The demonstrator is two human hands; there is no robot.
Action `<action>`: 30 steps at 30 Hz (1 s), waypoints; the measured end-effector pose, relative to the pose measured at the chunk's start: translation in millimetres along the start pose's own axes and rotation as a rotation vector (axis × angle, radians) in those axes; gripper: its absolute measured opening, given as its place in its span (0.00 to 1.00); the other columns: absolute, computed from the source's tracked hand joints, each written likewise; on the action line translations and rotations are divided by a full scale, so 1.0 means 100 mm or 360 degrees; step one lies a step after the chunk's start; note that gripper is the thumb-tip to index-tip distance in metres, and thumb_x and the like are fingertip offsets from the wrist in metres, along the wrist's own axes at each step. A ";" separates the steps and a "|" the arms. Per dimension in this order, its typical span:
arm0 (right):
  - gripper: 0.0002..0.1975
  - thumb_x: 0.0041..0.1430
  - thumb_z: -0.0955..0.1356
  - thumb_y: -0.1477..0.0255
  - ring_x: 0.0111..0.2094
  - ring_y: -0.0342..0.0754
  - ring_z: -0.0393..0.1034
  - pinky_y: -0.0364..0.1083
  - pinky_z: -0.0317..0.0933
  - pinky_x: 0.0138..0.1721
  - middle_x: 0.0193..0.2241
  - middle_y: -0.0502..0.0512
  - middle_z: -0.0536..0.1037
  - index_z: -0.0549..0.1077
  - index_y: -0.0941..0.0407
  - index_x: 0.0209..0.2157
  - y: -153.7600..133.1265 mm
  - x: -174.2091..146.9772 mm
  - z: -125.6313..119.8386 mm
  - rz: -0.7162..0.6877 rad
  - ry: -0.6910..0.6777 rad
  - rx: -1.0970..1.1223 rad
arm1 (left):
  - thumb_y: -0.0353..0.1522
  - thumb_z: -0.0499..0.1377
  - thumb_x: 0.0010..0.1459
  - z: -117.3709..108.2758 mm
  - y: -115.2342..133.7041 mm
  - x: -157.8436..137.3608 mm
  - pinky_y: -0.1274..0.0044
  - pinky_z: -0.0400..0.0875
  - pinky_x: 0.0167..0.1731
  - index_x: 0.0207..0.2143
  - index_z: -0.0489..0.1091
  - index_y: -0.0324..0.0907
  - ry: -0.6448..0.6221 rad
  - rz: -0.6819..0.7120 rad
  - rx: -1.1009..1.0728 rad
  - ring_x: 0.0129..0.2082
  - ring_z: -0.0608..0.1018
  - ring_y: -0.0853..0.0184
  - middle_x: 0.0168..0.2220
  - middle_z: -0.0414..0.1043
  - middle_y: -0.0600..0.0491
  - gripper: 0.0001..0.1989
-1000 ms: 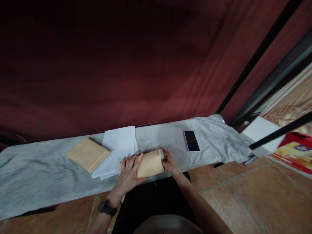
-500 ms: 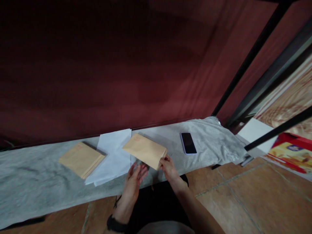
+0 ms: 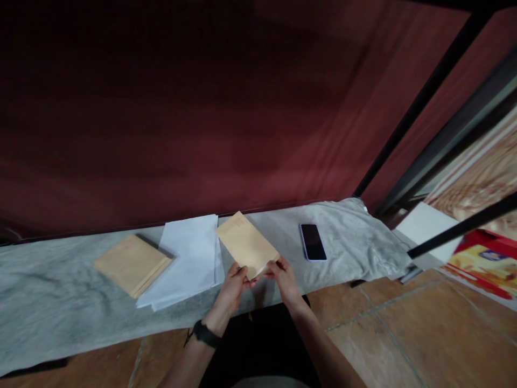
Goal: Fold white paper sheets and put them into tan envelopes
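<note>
Grey cloth (image 3: 351, 242) along a dark red wall (image 3: 242, 151), brown kraft envelope (image 3: 246, 242) above it, between white paper sheets (image 3: 183, 264) and a smartphone (image 3: 313, 242), left hand (image 3: 235, 284), empty a moment ago, now pinching its near end, right hand (image 3: 283, 276) still gripping that end.

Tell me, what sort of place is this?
Probably a makeshift work corner indoors, though I can't be sure. There's a long grey cloth with paper on it, envelopes, and a tiled floor.
</note>
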State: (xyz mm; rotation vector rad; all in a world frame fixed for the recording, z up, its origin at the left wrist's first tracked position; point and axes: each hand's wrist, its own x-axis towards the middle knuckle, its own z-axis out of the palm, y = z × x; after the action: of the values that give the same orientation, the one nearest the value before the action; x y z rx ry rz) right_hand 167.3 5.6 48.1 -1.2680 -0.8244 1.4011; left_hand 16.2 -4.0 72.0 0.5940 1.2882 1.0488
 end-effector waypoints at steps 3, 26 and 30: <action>0.17 0.47 0.68 0.55 0.27 0.48 0.72 0.48 0.71 0.31 0.26 0.51 0.76 0.71 0.53 0.33 0.06 0.08 -0.04 -0.0021 0.0037 -0.0075 | 0.28 0.60 0.58 -0.05 0.03 0.13 0.83 0.67 0.19 0.39 0.67 0.41 0.0001 -0.0004 0.0168 0.20 0.77 0.73 0.31 0.76 0.55 0.06; 0.17 0.67 0.63 0.74 0.52 0.53 0.71 0.55 0.59 0.56 0.54 0.56 0.77 0.74 0.49 0.54 0.34 0.06 -0.24 -0.1229 -0.0266 -0.1772 | 0.33 0.52 0.65 0.06 0.02 0.95 0.59 0.55 0.65 0.62 0.63 0.42 0.0164 0.1305 0.1980 0.68 0.60 0.53 0.67 0.60 0.43 0.23; 0.17 0.67 0.63 0.74 0.50 0.52 0.73 0.53 0.61 0.54 0.52 0.55 0.78 0.73 0.48 0.54 0.32 0.06 -0.24 -0.1255 -0.0262 -0.1788 | 0.39 0.49 0.68 0.18 0.07 1.39 0.54 0.46 0.68 0.67 0.56 0.37 0.0121 0.1325 0.2272 0.71 0.51 0.51 0.70 0.52 0.40 0.29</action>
State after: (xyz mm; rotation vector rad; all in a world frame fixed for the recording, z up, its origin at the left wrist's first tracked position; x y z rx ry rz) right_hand 183.1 0.6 11.5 -1.3314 -2.1064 0.3290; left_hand 23.2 124.1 15.2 2.3169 1.7941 0.5902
